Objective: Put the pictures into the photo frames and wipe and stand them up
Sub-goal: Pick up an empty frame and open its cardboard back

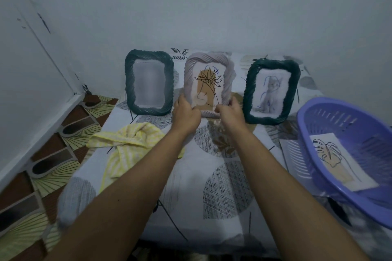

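Three rope-edged photo frames stand upright near the wall on a patterned cloth. The left dark green frame (149, 85) shows only a pale blank panel. The middle pale lilac frame (209, 82) holds a line drawing of a plant on a tan shape. My left hand (185, 112) grips its lower left corner and my right hand (230, 111) grips its lower right corner. The right dark green frame (271, 91) holds a picture of a grey cat. A yellow-and-white cloth (125, 144) lies crumpled to the left of my left forearm.
A purple plastic basket (347, 129) sits tilted at the right, with a leaf drawing (337, 159) lying inside it. The patterned table cover (212, 176) ends at the left over a brown and green patterned floor (48, 154). The wall stands close behind the frames.
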